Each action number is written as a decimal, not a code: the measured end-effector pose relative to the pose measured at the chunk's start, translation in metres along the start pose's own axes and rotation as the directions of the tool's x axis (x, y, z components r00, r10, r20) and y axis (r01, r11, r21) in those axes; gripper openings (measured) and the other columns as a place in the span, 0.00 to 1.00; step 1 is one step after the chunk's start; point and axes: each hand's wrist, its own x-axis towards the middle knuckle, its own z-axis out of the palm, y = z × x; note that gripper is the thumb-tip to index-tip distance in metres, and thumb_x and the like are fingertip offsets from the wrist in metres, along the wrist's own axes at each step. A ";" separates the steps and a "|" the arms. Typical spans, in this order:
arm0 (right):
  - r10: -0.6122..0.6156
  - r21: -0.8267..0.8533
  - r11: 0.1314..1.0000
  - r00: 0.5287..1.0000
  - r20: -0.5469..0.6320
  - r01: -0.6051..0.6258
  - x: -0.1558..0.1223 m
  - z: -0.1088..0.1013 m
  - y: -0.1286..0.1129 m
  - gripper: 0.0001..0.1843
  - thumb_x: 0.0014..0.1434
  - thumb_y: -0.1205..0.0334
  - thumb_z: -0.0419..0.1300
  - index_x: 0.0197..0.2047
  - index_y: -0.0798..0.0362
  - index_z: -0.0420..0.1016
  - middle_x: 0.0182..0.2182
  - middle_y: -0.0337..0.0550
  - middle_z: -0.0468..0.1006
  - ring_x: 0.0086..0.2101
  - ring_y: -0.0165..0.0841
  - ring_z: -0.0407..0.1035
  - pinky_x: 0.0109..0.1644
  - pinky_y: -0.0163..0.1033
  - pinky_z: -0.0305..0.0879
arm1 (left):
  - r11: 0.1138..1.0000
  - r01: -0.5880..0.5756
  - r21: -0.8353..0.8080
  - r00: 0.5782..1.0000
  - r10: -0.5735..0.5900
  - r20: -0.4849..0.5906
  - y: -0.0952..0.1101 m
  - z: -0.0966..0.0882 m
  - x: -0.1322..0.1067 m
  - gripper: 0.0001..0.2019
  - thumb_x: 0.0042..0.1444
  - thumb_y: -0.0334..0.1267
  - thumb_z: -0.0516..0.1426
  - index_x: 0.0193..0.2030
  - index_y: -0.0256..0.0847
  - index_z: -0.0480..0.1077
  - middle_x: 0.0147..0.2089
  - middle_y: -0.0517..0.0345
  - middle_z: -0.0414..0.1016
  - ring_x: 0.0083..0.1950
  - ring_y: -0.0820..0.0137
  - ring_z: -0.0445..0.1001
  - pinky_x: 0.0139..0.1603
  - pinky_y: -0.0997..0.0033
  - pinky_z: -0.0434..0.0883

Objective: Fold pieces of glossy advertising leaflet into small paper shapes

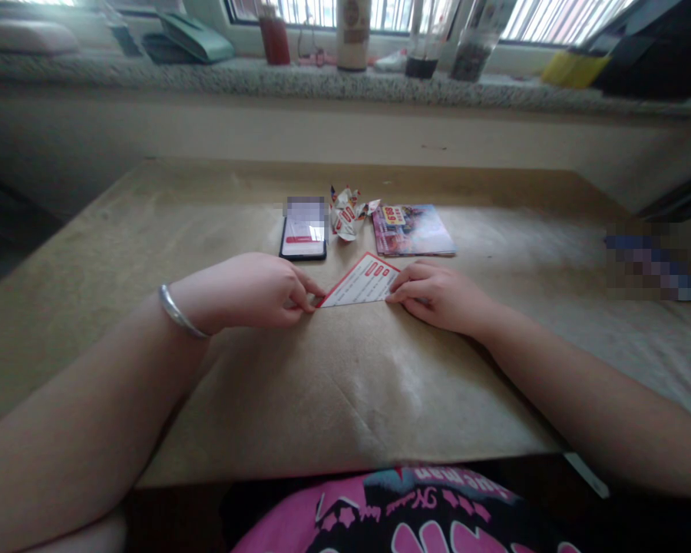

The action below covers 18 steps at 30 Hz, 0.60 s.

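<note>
A sheet of printed paper [360,286], folded into a triangle with red edges and red labels, lies on the table between my hands. My left hand [259,290] pinches its left corner with thumb and fingertips; a silver bangle circles that wrist. At the right end of the straight near edge, the fingers of my right hand [438,298] are closed on the paper. Just beyond it sits a spiky folded or crumpled paper piece [346,218]. To that piece's left lies a phone [305,244] with its screen lit, and to its right a stack of colourful leaflets [420,234].
The brown-covered table [334,384] reaches to the wall below the window. On the speckled sill [305,81] stand a red bottle [274,38], a pale bottle [353,34] and other containers. A blurred blue item [656,265] lies at the far right.
</note>
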 end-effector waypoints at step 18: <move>0.035 -0.063 0.997 0.999 0.012 -0.034 0.004 -0.001 -0.003 0.08 0.59 0.68 0.56 0.40 0.52 0.77 0.42 0.48 0.79 0.43 0.38 0.71 0.48 0.43 0.69 | 0.981 0.188 0.043 0.965 -0.177 -0.192 0.033 0.022 0.025 0.14 0.62 0.42 0.54 0.51 0.40 0.71 0.49 0.50 0.73 0.45 0.65 0.74 0.44 0.67 0.72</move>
